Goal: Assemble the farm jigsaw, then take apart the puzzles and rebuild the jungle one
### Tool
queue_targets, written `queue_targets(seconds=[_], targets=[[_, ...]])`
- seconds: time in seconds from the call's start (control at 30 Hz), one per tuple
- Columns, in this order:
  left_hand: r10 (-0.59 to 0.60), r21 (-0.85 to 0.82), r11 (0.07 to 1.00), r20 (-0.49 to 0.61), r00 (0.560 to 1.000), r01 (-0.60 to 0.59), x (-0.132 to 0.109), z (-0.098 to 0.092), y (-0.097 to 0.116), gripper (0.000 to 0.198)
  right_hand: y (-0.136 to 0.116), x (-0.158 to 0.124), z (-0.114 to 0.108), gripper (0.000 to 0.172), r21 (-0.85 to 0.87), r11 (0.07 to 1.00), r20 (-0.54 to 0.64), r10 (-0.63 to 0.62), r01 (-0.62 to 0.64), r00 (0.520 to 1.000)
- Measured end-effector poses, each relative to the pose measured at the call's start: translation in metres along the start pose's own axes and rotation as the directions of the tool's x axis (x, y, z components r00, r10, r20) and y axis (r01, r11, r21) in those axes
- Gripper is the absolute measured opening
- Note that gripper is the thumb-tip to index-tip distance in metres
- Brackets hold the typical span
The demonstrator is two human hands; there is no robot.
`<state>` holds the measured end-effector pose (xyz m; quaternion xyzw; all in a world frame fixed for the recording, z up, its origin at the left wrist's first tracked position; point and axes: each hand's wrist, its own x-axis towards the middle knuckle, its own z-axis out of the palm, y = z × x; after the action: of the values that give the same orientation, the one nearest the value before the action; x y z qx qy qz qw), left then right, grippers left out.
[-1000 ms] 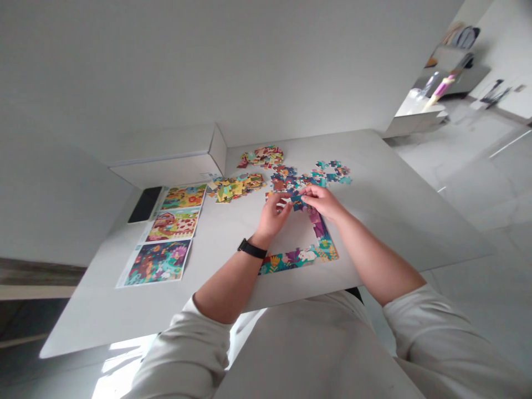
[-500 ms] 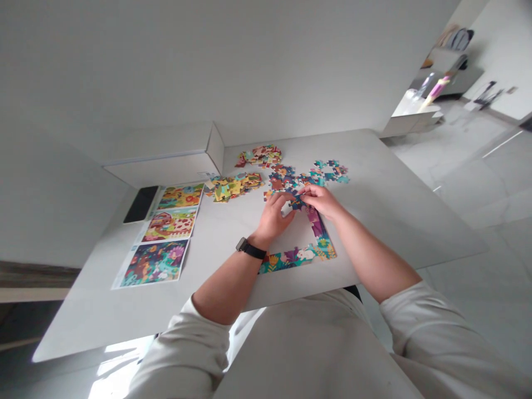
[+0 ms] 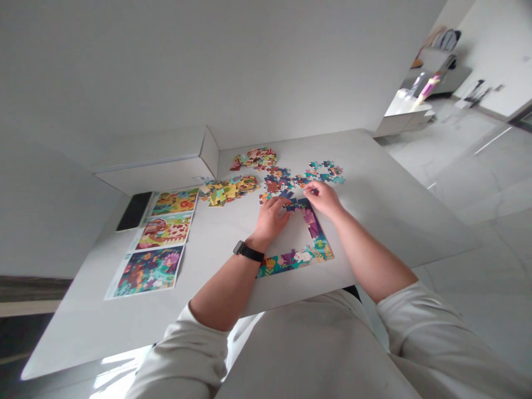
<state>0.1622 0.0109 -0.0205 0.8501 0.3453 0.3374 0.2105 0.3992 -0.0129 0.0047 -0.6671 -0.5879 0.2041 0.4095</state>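
A partly joined jigsaw puzzle [image 3: 316, 233] lies on the table, with its right side and bottom edge in a purple, teal and green pattern around a bare middle. My left hand [image 3: 271, 219], wearing a black watch [image 3: 248, 250], has its fingers and thumb curved around dark blue puzzle pieces [image 3: 293, 205] at the top edge. Just above the top right corner is my right hand [image 3: 323, 198], its thumb and fingertips brought together. Whether anything small is pinched there is hidden. Loose dark puzzle pieces [image 3: 277, 180] lie beyond my left hand, and teal ones [image 3: 326, 170] beyond my right.
Two heaps of loose pieces, one yellow-green [image 3: 228, 191] and one reddish [image 3: 255, 158], lie farther back. To the left are printed pictures [image 3: 149, 271] and a black phone [image 3: 134, 211]. A white box [image 3: 158, 169] stands against the wall at the table's back.
My right hand has drawn back slightly from the dark blue pieces at the top edge, its fingertips lifting off. My left hand stays at those pieces. The camera view has shifted a little.
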Motion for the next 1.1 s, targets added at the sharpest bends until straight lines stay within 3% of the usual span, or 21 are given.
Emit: queue_targets(seconds=[0.1, 0.2, 0.4, 1.1], targets=[[-0.024, 0.032, 0.999, 0.013, 1.0, 0.023, 0.001, 0.006, -0.002, 0.032, 0.005, 0.0, -0.011, 0.011, -0.193, 0.98, 0.077, -0.032, 0.047, 0.996], [-0.048, 0.058, 0.997, 0.024, 0.999, 0.046, 0.002, 0.011, -0.002, 0.028, 0.01, -0.001, -0.013, 0.015, -0.274, 0.959, 0.144, -0.034, 0.072, 0.989], [-0.091, 0.1, 0.991, 0.014, 0.996, 0.089, 0.003, 0.017, 0.001, 0.022, 0.013, -0.001, -0.008, 0.015, -0.256, 0.962, 0.21, -0.04, 0.095, 0.977], [-0.09, 0.082, 0.993, 0.027, 0.996, 0.088, 0.004, 0.017, 0.001, 0.032, 0.008, -0.004, -0.001, 0.017, -0.308, 0.937, 0.248, -0.088, 0.165, 0.965]])
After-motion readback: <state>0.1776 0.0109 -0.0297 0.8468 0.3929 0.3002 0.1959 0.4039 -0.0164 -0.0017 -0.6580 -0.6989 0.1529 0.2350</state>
